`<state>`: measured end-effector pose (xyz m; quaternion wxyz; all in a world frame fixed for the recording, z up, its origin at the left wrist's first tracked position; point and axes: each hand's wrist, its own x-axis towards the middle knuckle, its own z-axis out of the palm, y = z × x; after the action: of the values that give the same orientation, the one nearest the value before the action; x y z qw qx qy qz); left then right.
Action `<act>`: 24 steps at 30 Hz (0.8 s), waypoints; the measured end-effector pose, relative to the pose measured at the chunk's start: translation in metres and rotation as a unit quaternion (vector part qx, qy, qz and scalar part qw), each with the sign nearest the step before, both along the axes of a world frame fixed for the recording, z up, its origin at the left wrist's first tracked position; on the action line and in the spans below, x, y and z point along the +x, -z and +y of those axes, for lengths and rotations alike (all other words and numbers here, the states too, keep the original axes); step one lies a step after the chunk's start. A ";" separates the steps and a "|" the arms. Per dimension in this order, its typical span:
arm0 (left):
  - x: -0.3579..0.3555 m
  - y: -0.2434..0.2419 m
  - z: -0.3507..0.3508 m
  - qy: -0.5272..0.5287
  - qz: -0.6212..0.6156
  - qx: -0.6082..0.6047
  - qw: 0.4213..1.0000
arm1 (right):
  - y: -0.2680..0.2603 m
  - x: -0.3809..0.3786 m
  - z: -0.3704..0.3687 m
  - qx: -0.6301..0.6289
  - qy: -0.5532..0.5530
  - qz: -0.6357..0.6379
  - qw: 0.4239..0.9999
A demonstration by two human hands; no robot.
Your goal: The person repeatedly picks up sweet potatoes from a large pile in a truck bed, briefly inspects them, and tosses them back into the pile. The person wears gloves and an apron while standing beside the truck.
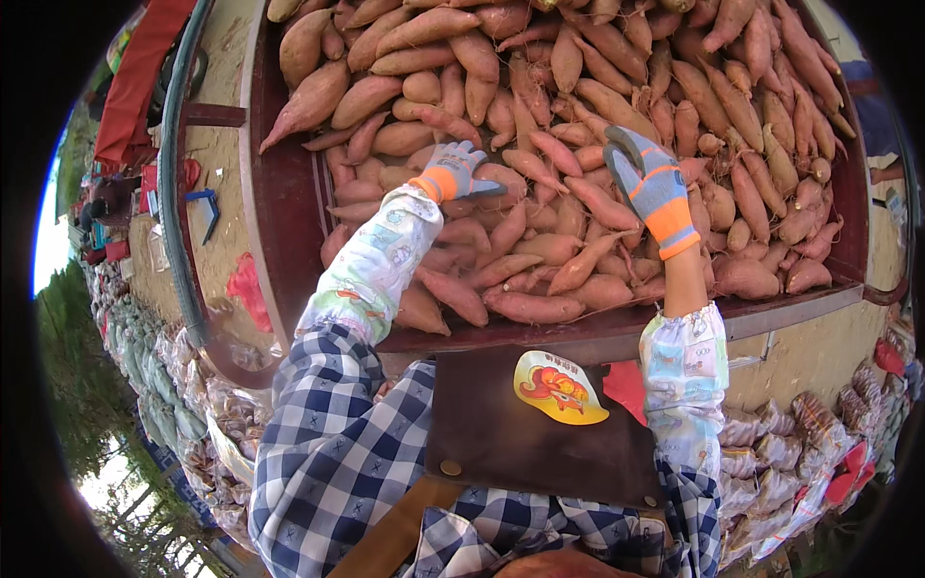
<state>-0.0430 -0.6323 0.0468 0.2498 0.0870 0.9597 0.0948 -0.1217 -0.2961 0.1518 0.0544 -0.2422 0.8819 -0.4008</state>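
Note:
A large heap of reddish sweet potatoes [535, 307] fills the dark red metal cargo bed [289, 209] before me. My left hand [452, 172], in a grey glove with an orange cuff, is spread palm down over the sweet potatoes near the bed's left side. Whether it touches them I cannot tell. My right hand [650, 191], gloved alike, is over the middle of the heap. A gap shows between its thumb and fingers, and nothing is visible in it. Beside its palm lies a long pink sweet potato [601, 204].
The bed's metal edge [795, 316] runs across in front of my waist, where a brown leather flap [498, 433] hangs. Left of the bed stands a curved metal rail [173, 180]. On the ground are a pink plastic bag [250, 289] and many filled bags [766, 448].

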 end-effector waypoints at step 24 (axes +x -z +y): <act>0.054 -0.116 0.047 -0.268 -0.158 0.646 0.697 | -0.004 0.029 -0.044 -0.190 -0.134 -0.094 0.968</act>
<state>0.0105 -0.5851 0.1625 0.2445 -0.0503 0.5919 0.7664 -0.0927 -0.3400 0.1553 0.1430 -0.3258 0.7398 -0.5711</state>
